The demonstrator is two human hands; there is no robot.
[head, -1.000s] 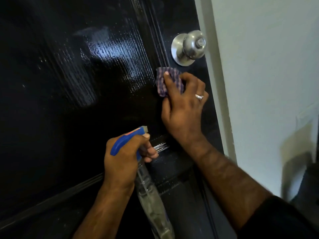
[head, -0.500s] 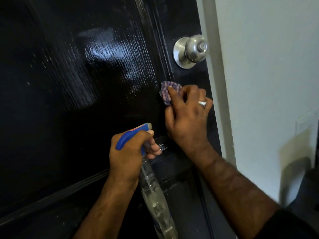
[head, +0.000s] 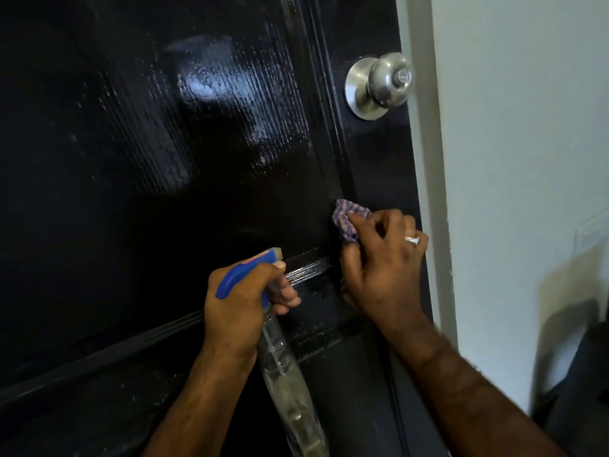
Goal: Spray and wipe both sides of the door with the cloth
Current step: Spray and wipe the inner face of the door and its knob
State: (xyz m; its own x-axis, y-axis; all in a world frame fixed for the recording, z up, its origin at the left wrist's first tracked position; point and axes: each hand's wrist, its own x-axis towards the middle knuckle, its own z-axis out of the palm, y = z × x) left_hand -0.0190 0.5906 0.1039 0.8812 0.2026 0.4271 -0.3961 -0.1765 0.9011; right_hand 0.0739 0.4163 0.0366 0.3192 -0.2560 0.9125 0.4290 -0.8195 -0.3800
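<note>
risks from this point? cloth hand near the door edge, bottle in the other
1. The cloth is bunched small in the right hand, so bare fingers may smear the wet door.
2. The left hand holds the spray bottle close to the panel; its nozzle could knock the gloss.
3. Droplets beside the knob may dry as streaks.
</note>
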